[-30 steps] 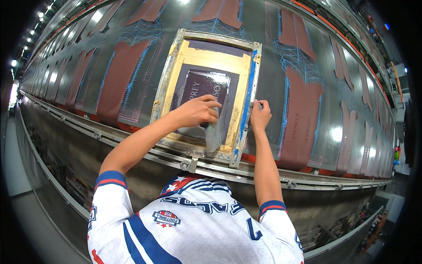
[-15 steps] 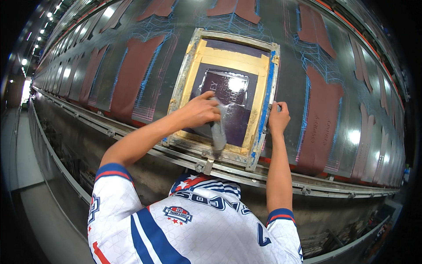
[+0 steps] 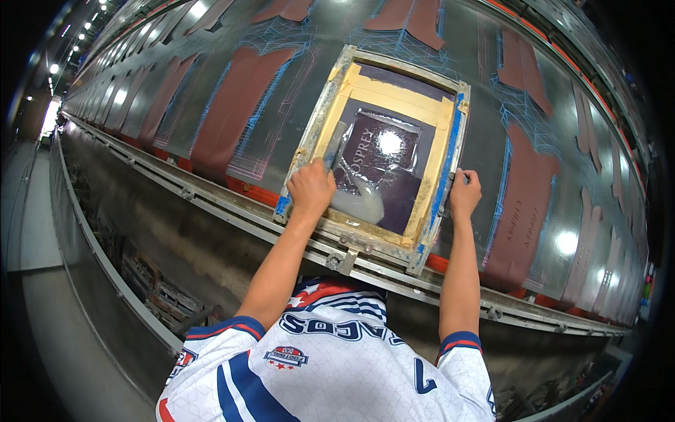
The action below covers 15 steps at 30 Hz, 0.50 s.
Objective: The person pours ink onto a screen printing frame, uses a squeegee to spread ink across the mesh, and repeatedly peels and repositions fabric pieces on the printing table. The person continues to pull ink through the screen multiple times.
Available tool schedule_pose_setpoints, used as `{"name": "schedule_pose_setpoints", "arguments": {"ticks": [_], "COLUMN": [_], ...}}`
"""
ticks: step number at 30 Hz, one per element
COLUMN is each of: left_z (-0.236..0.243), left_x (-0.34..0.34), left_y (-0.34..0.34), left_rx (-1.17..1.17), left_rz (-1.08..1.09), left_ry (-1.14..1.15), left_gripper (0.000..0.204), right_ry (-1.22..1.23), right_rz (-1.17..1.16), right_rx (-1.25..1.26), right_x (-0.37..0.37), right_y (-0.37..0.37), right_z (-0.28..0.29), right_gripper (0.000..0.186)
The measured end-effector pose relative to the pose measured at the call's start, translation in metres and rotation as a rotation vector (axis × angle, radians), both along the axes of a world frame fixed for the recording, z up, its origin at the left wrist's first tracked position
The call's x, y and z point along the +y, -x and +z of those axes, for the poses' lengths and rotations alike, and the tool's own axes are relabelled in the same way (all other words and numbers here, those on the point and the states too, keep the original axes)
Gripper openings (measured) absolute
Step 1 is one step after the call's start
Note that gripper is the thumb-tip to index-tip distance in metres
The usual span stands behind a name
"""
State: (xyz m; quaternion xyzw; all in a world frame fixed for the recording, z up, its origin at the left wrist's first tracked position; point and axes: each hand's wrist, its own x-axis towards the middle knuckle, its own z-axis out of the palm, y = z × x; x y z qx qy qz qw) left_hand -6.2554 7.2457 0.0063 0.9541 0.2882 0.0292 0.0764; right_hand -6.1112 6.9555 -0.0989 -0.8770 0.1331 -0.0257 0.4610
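A screen-printing frame (image 3: 318, 121) lies on the long dark table, with yellow tape around its dark mesh (image 3: 401, 200). My left hand (image 3: 311, 188) is closed around a grey squeegee (image 3: 335, 141), which stands tilted along the inner left side of the frame; its lower part is hidden by my fingers. Translucent greyish ink (image 3: 362, 205) lies pooled on the near part of the mesh. Pale lettering shows in a shiny rectangle (image 3: 387, 144) farther up. At the frame's right side, my right hand (image 3: 465, 193) is closed with its fingertips on the outer edge, beside a blue tape strip (image 3: 446, 169).
Reddish-brown fabric panels (image 3: 242, 105) lie in rows on the dark table (image 3: 471, 70), among blue and pink printed lines. Another panel (image 3: 524, 211) to the right bears dark lettering. A metal rail (image 3: 394, 276) with clamps runs along the near edge. A walkway (image 3: 35, 211) lies at the left.
My left hand has swung the squeegee from the mesh's near middle to the frame's left side, turning it upright. The right hand keeps its place on the frame. The view has shifted slightly.
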Motion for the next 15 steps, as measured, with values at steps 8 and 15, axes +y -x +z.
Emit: {"name": "schedule_pose_setpoints", "arguments": {"ticks": [8,15], "left_z": [0.017,-0.003], "left_x": [-0.02,0.066], "left_y": [-0.007,-0.098], "left_rx": [0.009,-0.097], "left_rz": [-0.404,-1.126], "left_ry": [0.414,0.222], "left_gripper": [0.026,0.035], "right_ry": [0.02,0.154], "right_rz": [-0.033,0.03], "right_rx": [-0.101,0.064], "right_x": [0.0,0.025], "right_y": [0.003,0.017], "right_z": [0.002,0.01], "right_gripper": [0.024,0.024]}}
